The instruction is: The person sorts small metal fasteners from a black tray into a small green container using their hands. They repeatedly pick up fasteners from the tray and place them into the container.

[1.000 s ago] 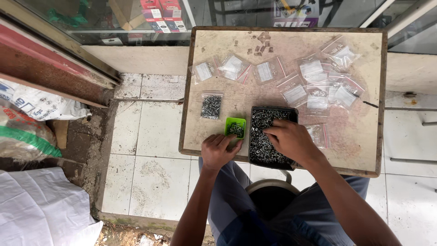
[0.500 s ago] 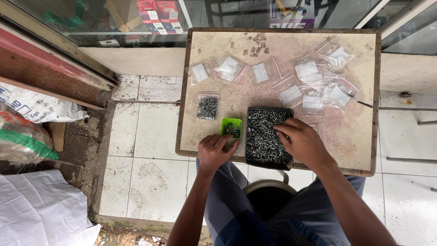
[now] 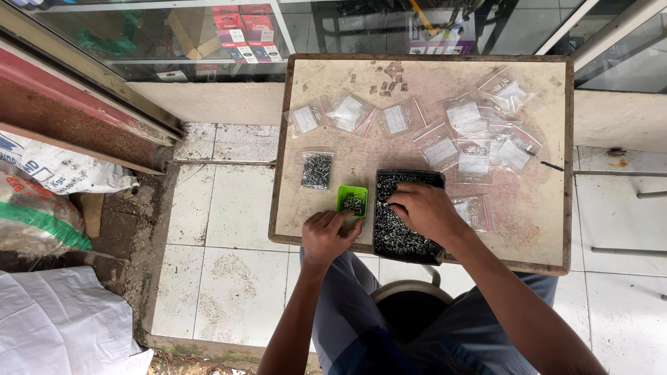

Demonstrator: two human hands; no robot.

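Since a moment ago the right hand (image 3: 420, 210) has slid from the right side of the shallow black rectangular tray of small dark metal screws (image 3: 405, 217) toward its upper middle, fingers curled down into the screws; whether they pinch any cannot be told. By contrast the left hand (image 3: 326, 236) has hardly shifted: it rests at the near edge of the worn beige wooden surface (image 3: 535, 229), fingers loosely bent, fingertips touching the small bright green square plastic cup (image 3: 352, 201), which holds a few screws and stands just left of the tray. Farther left lies a clear plastic bag filled with dark screws (image 3: 317, 170). Along the far edge, clear labelled bags (image 3: 458, 132) lie scattered toward the far right corner.
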